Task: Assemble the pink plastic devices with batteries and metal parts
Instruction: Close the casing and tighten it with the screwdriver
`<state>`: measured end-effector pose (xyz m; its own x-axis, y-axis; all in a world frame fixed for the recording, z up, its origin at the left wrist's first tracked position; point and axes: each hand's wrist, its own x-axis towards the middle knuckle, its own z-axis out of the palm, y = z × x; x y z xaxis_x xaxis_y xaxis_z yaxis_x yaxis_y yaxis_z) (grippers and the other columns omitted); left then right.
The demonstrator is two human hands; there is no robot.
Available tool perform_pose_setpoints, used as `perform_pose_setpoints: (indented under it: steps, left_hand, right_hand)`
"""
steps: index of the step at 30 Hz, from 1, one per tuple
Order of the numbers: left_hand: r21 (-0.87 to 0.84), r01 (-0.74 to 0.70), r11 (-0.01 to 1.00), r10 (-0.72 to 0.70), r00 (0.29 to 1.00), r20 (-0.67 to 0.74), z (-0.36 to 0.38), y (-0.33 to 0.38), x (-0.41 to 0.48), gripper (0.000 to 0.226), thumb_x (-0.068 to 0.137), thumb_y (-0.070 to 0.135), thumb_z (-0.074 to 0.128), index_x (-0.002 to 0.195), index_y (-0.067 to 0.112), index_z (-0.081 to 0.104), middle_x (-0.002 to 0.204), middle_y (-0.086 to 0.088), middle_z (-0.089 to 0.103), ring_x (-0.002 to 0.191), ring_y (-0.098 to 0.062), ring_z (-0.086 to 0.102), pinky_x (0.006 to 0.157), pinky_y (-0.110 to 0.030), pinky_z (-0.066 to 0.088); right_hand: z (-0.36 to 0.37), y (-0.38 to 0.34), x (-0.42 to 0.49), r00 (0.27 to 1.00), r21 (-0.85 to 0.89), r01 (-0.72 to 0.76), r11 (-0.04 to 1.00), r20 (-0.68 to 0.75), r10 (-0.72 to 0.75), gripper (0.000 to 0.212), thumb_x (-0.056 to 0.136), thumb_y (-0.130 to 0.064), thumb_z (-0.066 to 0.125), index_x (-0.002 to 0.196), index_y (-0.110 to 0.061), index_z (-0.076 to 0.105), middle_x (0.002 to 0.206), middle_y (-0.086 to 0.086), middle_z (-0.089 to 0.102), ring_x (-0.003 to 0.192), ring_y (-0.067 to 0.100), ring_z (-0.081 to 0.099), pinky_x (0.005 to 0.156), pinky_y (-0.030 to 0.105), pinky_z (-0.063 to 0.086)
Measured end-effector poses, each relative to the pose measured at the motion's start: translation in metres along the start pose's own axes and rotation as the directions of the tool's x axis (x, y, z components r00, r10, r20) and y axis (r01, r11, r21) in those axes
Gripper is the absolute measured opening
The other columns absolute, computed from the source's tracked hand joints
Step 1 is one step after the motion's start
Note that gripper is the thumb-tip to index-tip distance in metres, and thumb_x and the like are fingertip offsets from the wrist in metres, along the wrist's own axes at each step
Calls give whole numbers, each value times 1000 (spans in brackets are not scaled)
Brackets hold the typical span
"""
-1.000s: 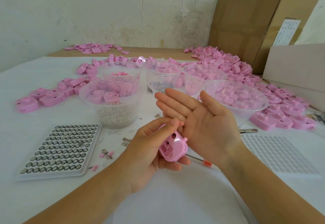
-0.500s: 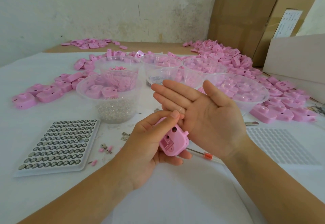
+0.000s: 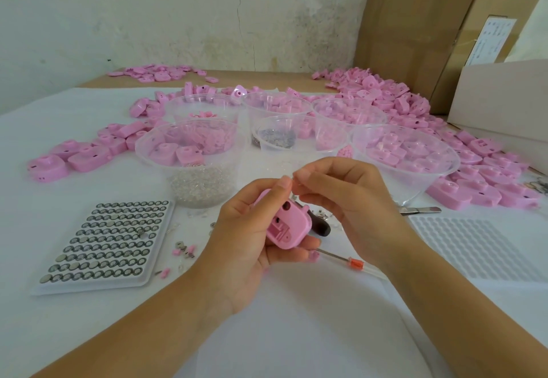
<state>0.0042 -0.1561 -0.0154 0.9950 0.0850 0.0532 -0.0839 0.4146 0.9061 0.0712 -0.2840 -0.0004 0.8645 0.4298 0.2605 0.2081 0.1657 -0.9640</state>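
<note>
A table draped in white sheeting (image 3: 296,333) stands against a stained, cracked wall (image 3: 178,15). At the middle of the frame, just above the sheeting, the left hand (image 3: 246,238) grips a pink device (image 3: 286,226), fingers curled beneath it and the thumb pressed along its upper left edge. The open, recessed side of the device faces the camera, tilted to the right.

The right hand (image 3: 350,199) has thumb and forefinger closed in a pinch on a tiny piece (image 3: 294,183) just above the device's top edge, beside the left thumb tip. The piece is too small to identify.

Directly under the 2 hands lie a thin screwdriver (image 3: 350,263) with an orange collar and a dark tool handle (image 3: 320,226).

At lower left sits a white tray of button batteries (image 3: 103,244), with small loose bits just to its right. A white moulded tray (image 3: 474,244) lies at lower right, with a flat metal tool (image 3: 421,209) above it.

Behind the hands stand clear plastic bowls: 1 with glassy beads (image 3: 192,164), a small 1 with grey metal bits (image 3: 275,137), and a wide bowl of pink parts (image 3: 406,155) at the right.

Loose pink shells (image 3: 83,155) lie at the left, a large pink heap (image 3: 385,95) at upper right, before cardboard boxes (image 3: 415,36).
</note>
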Motion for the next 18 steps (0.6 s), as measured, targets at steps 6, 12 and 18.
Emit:
perform_pose_setpoints:
  steps: [6, 12, 18]
  left_hand:
    - [36, 31, 999, -31, 999, -17, -1, 0, 1, 22, 61, 39, 68, 74, 21, 71, 63, -9, 66, 51, -32, 66, 38, -23, 49]
    - [68, 83, 994, -81, 996, -31, 1, -1, 0, 27, 69, 42, 66, 78, 17, 66, 68, -10, 68, 69, -45, 68, 50, -36, 58]
    - [-205, 182, 962, -172, 983, 66, -1, 2, 3, 34, 97, 14, 37, 123, -4, 48, 103, -34, 63, 85, -43, 68, 65, -39, 59]
  right_hand:
    - [2, 0, 0, 998, -116, 59, 992, -20, -62, 17, 78, -6, 67, 65, -16, 67, 64, -5, 68, 65, 12, 61, 62, 20, 50]
    - [4, -2, -1, 989, -227, 120, 966, -55, -136, 22, 79, 4, 61, 65, -12, 61, 54, -14, 59, 41, -1, 49, 43, 9, 36]
    - [-1, -4, 0, 961, -340, 250, 906, -28, -276, 12, 65, -12, 64, 60, -22, 64, 76, -17, 59, 78, 5, 57, 77, 21, 47]
